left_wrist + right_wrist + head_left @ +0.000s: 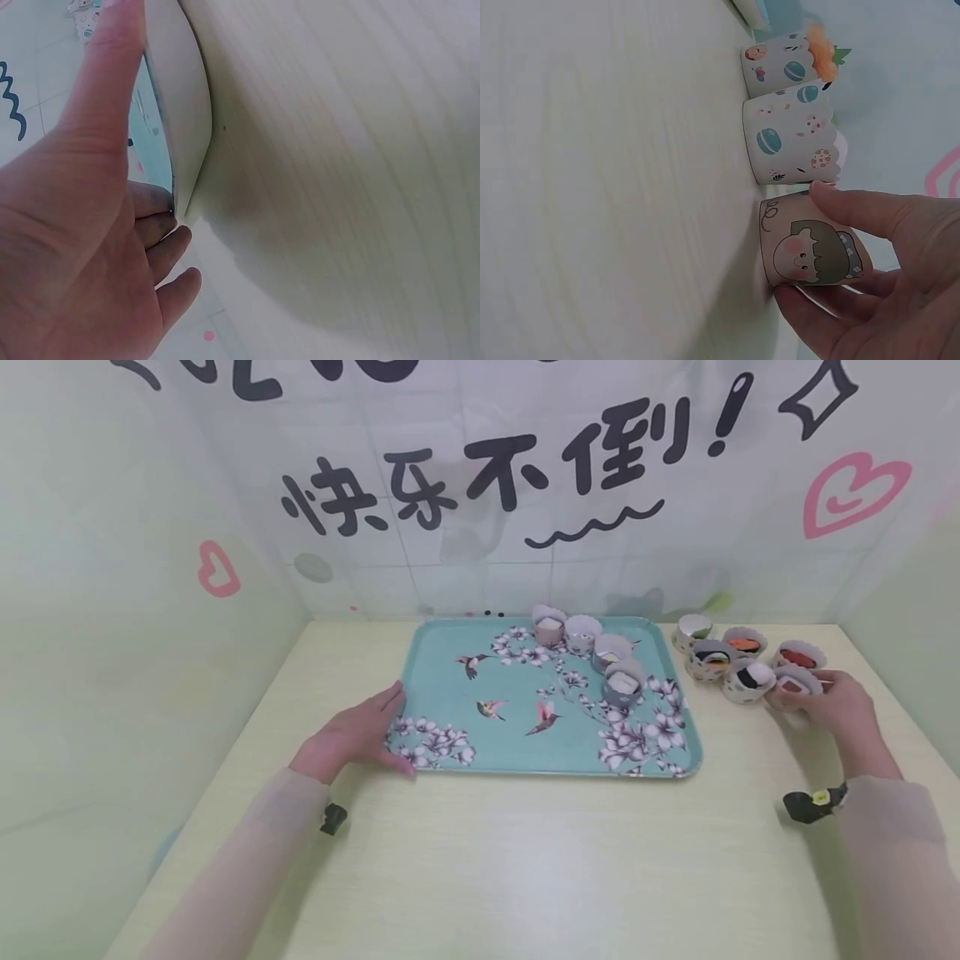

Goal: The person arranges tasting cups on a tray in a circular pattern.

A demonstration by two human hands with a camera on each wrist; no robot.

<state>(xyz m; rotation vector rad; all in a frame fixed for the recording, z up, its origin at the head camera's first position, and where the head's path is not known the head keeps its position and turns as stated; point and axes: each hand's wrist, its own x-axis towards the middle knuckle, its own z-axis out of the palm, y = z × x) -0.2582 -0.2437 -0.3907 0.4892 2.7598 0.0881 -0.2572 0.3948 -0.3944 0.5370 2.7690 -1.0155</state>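
Observation:
My left hand (356, 731) rests against the front left corner of a teal tray (525, 756) printed with flowers and hummingbirds. Its thumb lies along the front rim and its fingers reach along the left side. At the right, my right hand (847, 710) pinches a paper cupcake cup (814, 244) with a cartoon face on its side. The thumb is at the cup's upper wall, with the fingers on the opposite side. Beside it stands a white patterned cup (791, 139) holding a white and black piece.
Several paper cups, among them a grey one (622, 685), stand on the tray's right half. More filled cups, including one with a red topping (799, 656), cluster on the pale table (510, 860) right of the tray. A printed curtain (480, 543) hangs behind.

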